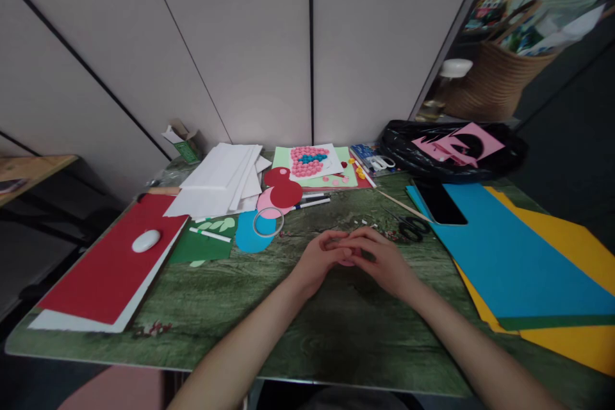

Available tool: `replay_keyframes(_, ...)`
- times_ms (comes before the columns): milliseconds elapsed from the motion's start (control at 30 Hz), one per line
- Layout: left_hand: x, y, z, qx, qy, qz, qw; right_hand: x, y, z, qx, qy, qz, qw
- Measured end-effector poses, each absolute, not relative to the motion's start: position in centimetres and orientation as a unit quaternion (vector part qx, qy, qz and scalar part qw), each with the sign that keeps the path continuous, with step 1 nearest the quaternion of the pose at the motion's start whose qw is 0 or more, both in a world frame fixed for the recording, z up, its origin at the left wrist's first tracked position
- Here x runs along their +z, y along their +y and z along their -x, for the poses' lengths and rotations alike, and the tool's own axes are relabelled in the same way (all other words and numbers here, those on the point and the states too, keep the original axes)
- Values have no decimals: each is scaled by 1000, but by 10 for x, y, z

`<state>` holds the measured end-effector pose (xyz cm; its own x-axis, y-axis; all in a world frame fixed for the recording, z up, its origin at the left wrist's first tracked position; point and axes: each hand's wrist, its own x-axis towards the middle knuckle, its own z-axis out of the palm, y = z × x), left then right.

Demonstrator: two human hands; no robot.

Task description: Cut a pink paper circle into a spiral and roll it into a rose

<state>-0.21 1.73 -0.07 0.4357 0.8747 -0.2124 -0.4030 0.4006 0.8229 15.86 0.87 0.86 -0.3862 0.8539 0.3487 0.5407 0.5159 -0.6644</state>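
Observation:
Both hands meet over the middle of the table, fingers curled towards each other. A small pink paper piece (346, 262) shows between them, mostly covered by the fingers. My left hand (317, 261) closes on it from one side, with the thumb against it. From the other side my right hand (384, 261) pinches at the same piece, its fingertips overlapping the left ones. Just beyond the right hand lie black-handled scissors (414, 228) and small paper scraps (364, 222). A ring-shaped roll of tape (254, 224) rests partly on a blue paper shape (247, 243).
Red sheets (110, 269) with a white mouse-shaped object (146, 241) are at left, white papers (211, 170) behind. A decorated card (310, 162) lies at the back. Blue sheets (519, 250) bear a phone (438, 202) at right, near a black bag (398, 141).

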Motion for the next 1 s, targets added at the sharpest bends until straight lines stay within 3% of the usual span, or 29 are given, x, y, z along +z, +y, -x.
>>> replay_keyframes(233, -3, 19, 4, 405, 333, -403, 750, 7, 11, -159, 239, -819, 412, 319)
replay_keyframes(1000, 2, 17, 3, 417, 327, -368, 764, 9, 9, -159, 230, -790, 438, 363)
